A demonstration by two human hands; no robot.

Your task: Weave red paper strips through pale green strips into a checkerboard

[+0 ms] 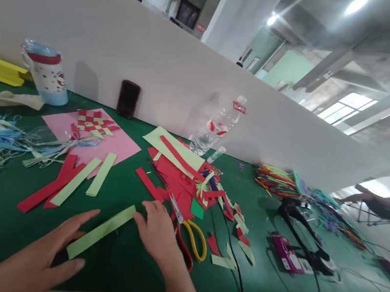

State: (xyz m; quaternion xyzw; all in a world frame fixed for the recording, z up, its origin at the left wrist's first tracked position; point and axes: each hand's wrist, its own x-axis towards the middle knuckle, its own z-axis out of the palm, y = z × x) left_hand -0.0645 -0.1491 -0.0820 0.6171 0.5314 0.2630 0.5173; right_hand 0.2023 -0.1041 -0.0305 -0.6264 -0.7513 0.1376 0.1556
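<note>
A pale green paper strip [102, 232] lies slantwise between my two hands, low over the green tabletop. My right hand [159, 231] holds its upper right end at the thumb and fingertips. Around the lower left end, my left hand [48, 253] is open, thumb and forefinger apart on either side of the strip. Scissors [189, 239] with one yellow and one red handle lie beside my right wrist, partly covered by it. Red strips [51, 185] and more pale green strips [101, 174] rest beyond my left hand.
Behind are a woven red-and-green paper piece [95, 123] on pink paper [124, 145], a phone [128, 99], a cup [48, 76] and a water bottle [216, 128]. Red paper [178, 183] and scraps [241, 227] spread rightward, near a black cable [233, 251] and black headgear [303, 232].
</note>
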